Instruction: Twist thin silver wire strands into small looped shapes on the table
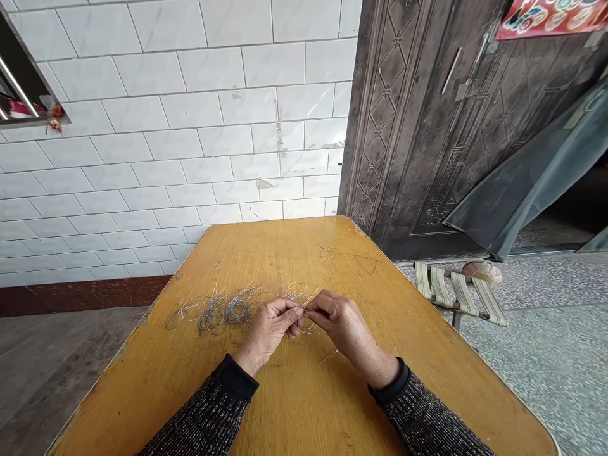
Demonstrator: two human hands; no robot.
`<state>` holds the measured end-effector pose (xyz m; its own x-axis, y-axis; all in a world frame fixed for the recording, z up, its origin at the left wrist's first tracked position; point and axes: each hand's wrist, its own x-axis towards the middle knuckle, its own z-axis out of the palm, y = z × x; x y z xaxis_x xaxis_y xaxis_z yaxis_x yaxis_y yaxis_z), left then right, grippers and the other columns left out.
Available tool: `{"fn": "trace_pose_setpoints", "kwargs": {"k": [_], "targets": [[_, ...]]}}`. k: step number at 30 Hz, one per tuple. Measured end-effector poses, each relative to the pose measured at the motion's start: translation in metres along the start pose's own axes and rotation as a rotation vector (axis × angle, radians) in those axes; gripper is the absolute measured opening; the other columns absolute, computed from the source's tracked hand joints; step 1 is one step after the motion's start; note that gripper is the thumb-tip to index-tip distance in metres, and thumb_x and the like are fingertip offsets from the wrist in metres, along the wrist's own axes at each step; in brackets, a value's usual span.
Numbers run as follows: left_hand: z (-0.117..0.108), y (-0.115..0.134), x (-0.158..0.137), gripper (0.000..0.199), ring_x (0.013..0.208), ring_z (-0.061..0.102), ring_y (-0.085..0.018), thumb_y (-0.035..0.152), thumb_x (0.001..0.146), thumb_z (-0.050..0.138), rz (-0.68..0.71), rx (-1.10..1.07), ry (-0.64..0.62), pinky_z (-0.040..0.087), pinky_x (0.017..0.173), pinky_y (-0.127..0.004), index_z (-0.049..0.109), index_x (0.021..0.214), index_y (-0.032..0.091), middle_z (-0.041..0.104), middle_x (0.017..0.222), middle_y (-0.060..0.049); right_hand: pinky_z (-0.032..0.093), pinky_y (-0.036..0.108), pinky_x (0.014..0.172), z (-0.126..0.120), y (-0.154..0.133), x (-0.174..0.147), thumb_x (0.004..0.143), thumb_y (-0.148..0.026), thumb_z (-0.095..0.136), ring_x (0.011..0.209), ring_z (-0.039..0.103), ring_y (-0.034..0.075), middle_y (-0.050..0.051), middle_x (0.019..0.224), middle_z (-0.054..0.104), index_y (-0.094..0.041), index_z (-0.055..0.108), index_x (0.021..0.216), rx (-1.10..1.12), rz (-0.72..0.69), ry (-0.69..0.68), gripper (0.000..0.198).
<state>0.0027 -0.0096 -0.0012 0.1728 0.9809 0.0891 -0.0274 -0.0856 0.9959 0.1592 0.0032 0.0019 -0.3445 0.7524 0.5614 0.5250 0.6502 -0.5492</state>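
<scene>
My left hand (275, 324) is closed, thumb against fingers, pinching thin wire (308, 328) over the middle of the table. Close beside it, my right hand (339, 320) pinches the same wire, the fingertips of both hands almost meeting. Loops of the wire show behind and below the fingers, and a loose end (329, 356) sticks out beneath my right hand. To the left of my hands lie coiled bundles of thin grey wire (237, 309), with a looser, tangled bundle (190, 308) farther left. The exact grip point is partly hidden by my fingers.
The wooden table (294, 405) reaches to a white tiled wall (190, 114). Small wire pieces (326, 251) lie near its far right. Right of the table stand a strapped folding stool (458, 292) and a ball (482, 272), before a dark carved door (427, 126) and a hanging curtain (532, 177).
</scene>
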Motion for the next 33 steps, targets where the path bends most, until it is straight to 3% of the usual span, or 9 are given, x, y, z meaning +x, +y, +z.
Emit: {"fn": "trace_pose_setpoints", "kwargs": {"k": [10, 13, 15, 18, 20, 22, 27, 30, 33], "targets": [[-0.002, 0.003, -0.001, 0.019, 0.045, 0.044, -0.007, 0.031, 0.071, 0.059, -0.06, 0.049, -0.02, 0.034, 0.046, -0.021, 0.057, 0.065, 0.014, 0.052, 0.054, 0.002, 0.033, 0.018, 0.045, 0.0, -0.002, 0.002, 0.071, -0.019, 0.063, 0.047, 0.044, 0.008, -0.005, 0.053, 0.05, -0.017, 0.052, 0.065, 0.146, 0.127, -0.038, 0.012], [-0.006, 0.005, -0.002, 0.016, 0.045, 0.042, -0.007, 0.029, 0.071, 0.057, -0.076, 0.058, -0.072, 0.032, 0.046, -0.021, 0.055, 0.064, 0.015, 0.05, 0.053, 0.003, 0.037, 0.02, 0.048, -0.011, -0.001, 0.003, 0.077, -0.03, 0.058, 0.052, 0.05, 0.01, -0.001, 0.06, 0.055, -0.017, 0.054, 0.072, 0.157, 0.148, 0.1, 0.014], [-0.008, 0.007, -0.003, 0.014, 0.046, 0.041, -0.007, 0.026, 0.069, 0.057, -0.112, 0.12, -0.169, 0.031, 0.046, -0.021, 0.054, 0.062, 0.015, 0.049, 0.052, 0.004, 0.042, 0.022, 0.055, -0.018, -0.001, 0.004, 0.079, -0.034, 0.056, 0.067, 0.056, 0.013, 0.005, 0.08, 0.061, -0.017, 0.057, 0.087, 0.147, 0.107, 0.183, 0.018], [-0.007, 0.008, -0.005, 0.012, 0.048, 0.039, -0.007, 0.023, 0.069, 0.056, -0.115, 0.254, -0.309, 0.029, 0.049, -0.021, 0.055, 0.06, 0.015, 0.046, 0.052, 0.005, 0.043, 0.023, 0.06, -0.02, -0.003, 0.003, 0.081, -0.031, 0.053, 0.072, 0.057, 0.014, 0.006, 0.088, 0.062, -0.018, 0.06, 0.091, 0.195, 0.024, 0.001, 0.017], [-0.006, 0.008, -0.005, 0.013, 0.051, 0.037, -0.007, 0.022, 0.07, 0.056, -0.067, 0.308, -0.325, 0.028, 0.051, -0.022, 0.055, 0.059, 0.015, 0.044, 0.053, 0.005, 0.041, 0.022, 0.056, -0.016, -0.004, 0.002, 0.082, -0.027, 0.051, 0.06, 0.055, 0.011, 0.002, 0.07, 0.061, -0.017, 0.062, 0.077, 0.255, 0.025, -0.168, 0.016], [-0.005, 0.007, -0.005, 0.014, 0.054, 0.038, -0.008, 0.022, 0.071, 0.058, -0.026, 0.301, -0.285, 0.028, 0.053, -0.022, 0.057, 0.059, 0.015, 0.045, 0.055, 0.005, 0.038, 0.021, 0.05, -0.012, -0.004, 0.001, 0.081, -0.027, 0.051, 0.05, 0.05, 0.009, -0.001, 0.055, 0.054, -0.017, 0.06, 0.066, 0.35, 0.119, -0.205, 0.02], [-0.011, 0.005, 0.0, 0.032, 0.06, 0.048, -0.01, 0.044, 0.076, 0.056, -0.093, -0.058, -0.121, 0.032, 0.053, -0.022, 0.062, 0.088, 0.015, 0.056, 0.069, -0.001, 0.034, 0.02, 0.04, -0.009, 0.001, 0.005, 0.073, -0.04, 0.059, 0.039, 0.043, 0.007, -0.004, 0.05, 0.049, -0.017, 0.054, 0.063, 0.686, 0.426, 0.012, 0.026], [-0.014, 0.004, 0.003, 0.042, 0.058, 0.049, -0.009, 0.053, 0.078, 0.05, -0.176, -0.389, -0.059, 0.032, 0.048, -0.02, 0.059, 0.094, 0.016, 0.056, 0.073, -0.002, 0.036, 0.02, 0.04, -0.008, 0.001, 0.009, 0.069, -0.045, 0.062, 0.041, 0.045, 0.008, -0.002, 0.054, 0.052, -0.017, 0.054, 0.063, 0.775, 0.466, 0.191, 0.03], [-0.013, 0.004, 0.003, 0.04, 0.058, 0.049, -0.007, 0.048, 0.074, 0.059, -0.201, -0.584, -0.081, 0.033, 0.048, -0.018, 0.057, 0.098, 0.016, 0.057, 0.077, -0.002, 0.038, 0.021, 0.042, -0.004, 0.001, 0.01, 0.069, -0.045, 0.063, 0.043, 0.047, 0.008, -0.002, 0.054, 0.053, -0.017, 0.053, 0.064, 0.809, 0.472, 0.344, 0.031]]}}
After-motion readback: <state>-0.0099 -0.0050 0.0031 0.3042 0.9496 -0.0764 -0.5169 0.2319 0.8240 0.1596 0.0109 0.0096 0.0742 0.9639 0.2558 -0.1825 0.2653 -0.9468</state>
